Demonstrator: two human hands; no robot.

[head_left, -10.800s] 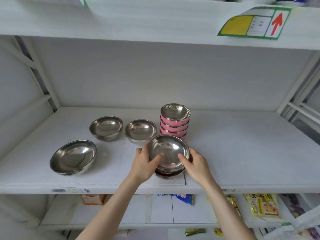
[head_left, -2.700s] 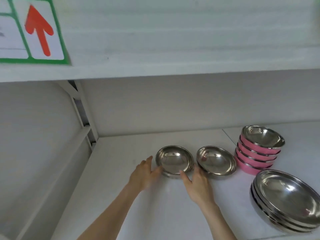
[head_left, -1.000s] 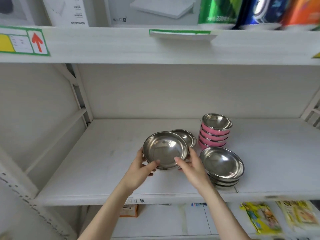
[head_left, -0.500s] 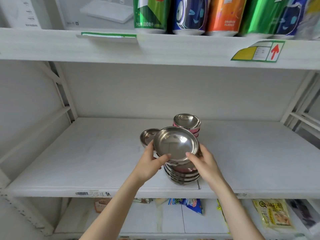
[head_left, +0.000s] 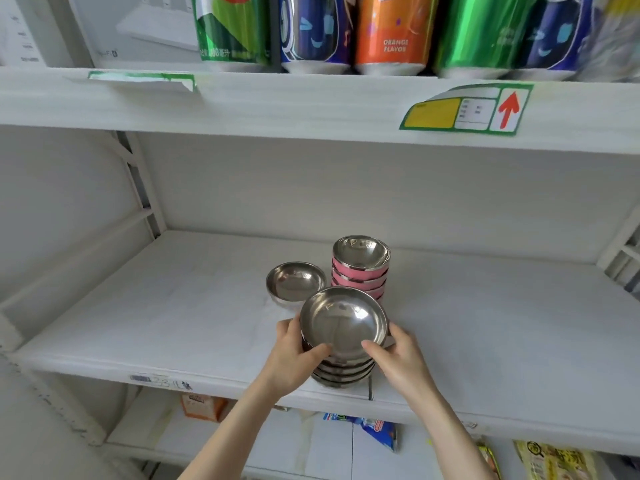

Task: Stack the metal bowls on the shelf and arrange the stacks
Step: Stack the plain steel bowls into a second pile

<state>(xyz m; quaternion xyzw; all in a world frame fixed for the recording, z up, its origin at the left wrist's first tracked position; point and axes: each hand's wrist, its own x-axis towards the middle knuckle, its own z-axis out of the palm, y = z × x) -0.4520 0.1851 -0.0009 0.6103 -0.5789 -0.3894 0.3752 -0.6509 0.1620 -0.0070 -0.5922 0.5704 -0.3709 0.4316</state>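
Bowls fill the middle of a white shelf [head_left: 173, 306], and both hands are on the nearest one. A steel bowl [head_left: 343, 320] is tilted a little toward the person and sits on top of a stack of steel bowls [head_left: 343, 374] that stands near the front edge of the shelf. The left hand [head_left: 298, 355] grips its left rim, thumb lying over the near lip and fingers wrapped round behind. The right hand [head_left: 401, 358] does the same on the right side, thumb on the lip and fingers curled round the outside. I cannot tell whether the bowl is fully seated in the stack or held just above it.

Behind the stack, toward the back wall, stands a stack of pink bowls [head_left: 360, 275] with shiny steel insides, upright and close to the front stack. Just to its left a single steel bowl [head_left: 295, 283] rests alone on the shelf, near both stacks but not clearly touching either.

On the shelf above stand drink cans [head_left: 391, 32] in green, blue and orange, and a label with a red arrow [head_left: 467, 110] is stuck to that shelf's front edge. Packets [head_left: 367, 429] lie on the shelf below.
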